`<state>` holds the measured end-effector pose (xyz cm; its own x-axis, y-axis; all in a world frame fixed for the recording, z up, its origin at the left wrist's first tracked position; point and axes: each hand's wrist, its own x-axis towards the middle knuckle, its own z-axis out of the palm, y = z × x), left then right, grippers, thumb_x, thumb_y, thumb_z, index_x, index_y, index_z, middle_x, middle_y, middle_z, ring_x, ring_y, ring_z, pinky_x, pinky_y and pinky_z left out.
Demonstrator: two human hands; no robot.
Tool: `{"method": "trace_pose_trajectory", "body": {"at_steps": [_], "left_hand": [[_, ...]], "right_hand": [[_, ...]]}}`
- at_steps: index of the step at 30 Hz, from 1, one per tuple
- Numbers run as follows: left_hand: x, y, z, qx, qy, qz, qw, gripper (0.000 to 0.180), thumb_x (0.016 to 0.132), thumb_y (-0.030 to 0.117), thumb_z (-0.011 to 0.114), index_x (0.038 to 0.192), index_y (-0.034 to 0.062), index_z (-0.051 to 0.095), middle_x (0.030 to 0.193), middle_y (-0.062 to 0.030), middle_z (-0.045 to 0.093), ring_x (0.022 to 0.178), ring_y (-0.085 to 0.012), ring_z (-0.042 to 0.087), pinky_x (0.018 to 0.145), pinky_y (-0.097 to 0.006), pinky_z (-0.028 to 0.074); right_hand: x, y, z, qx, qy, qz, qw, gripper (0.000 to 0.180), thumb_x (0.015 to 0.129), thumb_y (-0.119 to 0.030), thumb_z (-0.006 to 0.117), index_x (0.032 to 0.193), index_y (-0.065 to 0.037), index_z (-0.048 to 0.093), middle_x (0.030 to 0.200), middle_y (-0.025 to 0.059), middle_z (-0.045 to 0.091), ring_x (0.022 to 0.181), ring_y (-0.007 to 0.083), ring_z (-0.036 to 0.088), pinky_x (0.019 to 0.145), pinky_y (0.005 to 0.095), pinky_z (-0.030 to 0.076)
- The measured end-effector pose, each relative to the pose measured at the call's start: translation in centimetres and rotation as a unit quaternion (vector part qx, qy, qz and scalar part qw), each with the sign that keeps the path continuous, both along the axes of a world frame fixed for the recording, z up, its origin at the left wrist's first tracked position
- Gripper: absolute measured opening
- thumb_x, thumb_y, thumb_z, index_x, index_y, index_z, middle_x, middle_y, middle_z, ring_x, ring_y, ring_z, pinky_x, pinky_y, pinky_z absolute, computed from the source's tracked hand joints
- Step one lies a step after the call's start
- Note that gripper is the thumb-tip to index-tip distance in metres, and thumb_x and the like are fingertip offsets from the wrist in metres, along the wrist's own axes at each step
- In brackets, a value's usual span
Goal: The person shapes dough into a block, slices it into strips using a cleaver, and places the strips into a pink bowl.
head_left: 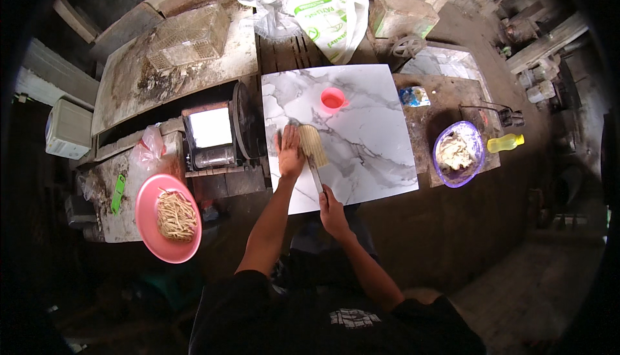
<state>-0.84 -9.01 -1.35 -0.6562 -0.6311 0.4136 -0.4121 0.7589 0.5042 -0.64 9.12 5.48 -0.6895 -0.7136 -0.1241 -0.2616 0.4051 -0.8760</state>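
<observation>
My right hand [332,213] grips the dark handle of a knife [315,175] at the near side of the white marbled board [368,174]. The blade points away from me and lies along the left edge of a pale, ridged slab that looks like dough [314,144]. Flat on the board, just left of the slab and blade, my left hand [290,153] has its fingers stretched forward. Whether its fingertips touch the slab is hard to make out. Beyond the slab stands a pink cup [333,99].
At left, a pink basin [147,216] holds pale strips beside a green tool [118,193]. A machine with a wheel [248,122] adjoins the board. To the right are a purple-rimmed bowl [479,142] with a whitish mass and a yellow bottle [506,142]. White bags [336,19] lie beyond.
</observation>
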Motion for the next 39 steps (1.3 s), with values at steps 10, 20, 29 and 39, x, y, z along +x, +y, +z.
{"method": "trace_pose_trajectory", "body": {"at_steps": [10, 20, 29, 39], "left_hand": [[1.6, 2.5, 0.3, 0.076, -0.012, 0.016, 0.997, 0.046, 0.075, 0.016, 0.05, 0.119, 0.0065, 0.04, 0.124, -0.0129, 0.037, 0.122, -0.0298, 0.021, 0.101, -0.047, 0.007], [2.6, 5.6, -0.4, 0.055, -0.078, 0.084, 0.992, 0.038, 0.074, 0.03, 0.057, 0.107, 0.0112, 0.052, 0.129, -0.0103, 0.031, 0.123, -0.0309, 0.02, 0.099, -0.049, 0.009], [3.0, 5.9, 0.4, 0.074, -0.065, 0.152, 0.983, 0.022, 0.073, 0.027, 0.057, 0.09, 0.0135, 0.062, 0.124, -0.006, 0.041, 0.121, -0.0283, 0.025, 0.1, -0.047, 0.011], [4.3, 6.2, 0.4, 0.119, -0.036, 0.227, 0.966, 0.019, 0.073, 0.021, 0.056, 0.086, 0.0082, 0.061, 0.12, -0.0111, 0.044, 0.12, -0.0293, 0.026, 0.099, -0.046, 0.011]], "right_hand": [[-6.8, -1.5, 2.0, 0.058, 0.147, -0.045, 0.986, 0.033, 0.084, -0.022, 0.045, 0.111, -0.004, 0.042, 0.079, 0.022, 0.057, 0.069, 0.0379, 0.055, 0.059, 0.0436, 0.043], [-11.2, -2.5, -2.5, 0.134, 0.239, -0.018, 0.961, 0.041, 0.079, -0.027, 0.052, 0.112, -0.006, 0.041, 0.091, 0.0196, 0.055, 0.079, 0.0366, 0.054, 0.067, 0.0432, 0.044], [-11.6, -2.1, -4.7, 0.067, 0.307, 0.033, 0.949, 0.04, 0.075, -0.02, 0.055, 0.11, -0.006, 0.042, 0.097, 0.0155, 0.05, 0.091, 0.0328, 0.047, 0.075, 0.041, 0.04], [-12.6, -3.5, -1.4, -0.061, 0.338, 0.141, 0.929, 0.029, 0.075, -0.011, 0.05, 0.103, -0.005, 0.047, 0.092, 0.0119, 0.051, 0.087, 0.0298, 0.048, 0.074, 0.0392, 0.038]]}}
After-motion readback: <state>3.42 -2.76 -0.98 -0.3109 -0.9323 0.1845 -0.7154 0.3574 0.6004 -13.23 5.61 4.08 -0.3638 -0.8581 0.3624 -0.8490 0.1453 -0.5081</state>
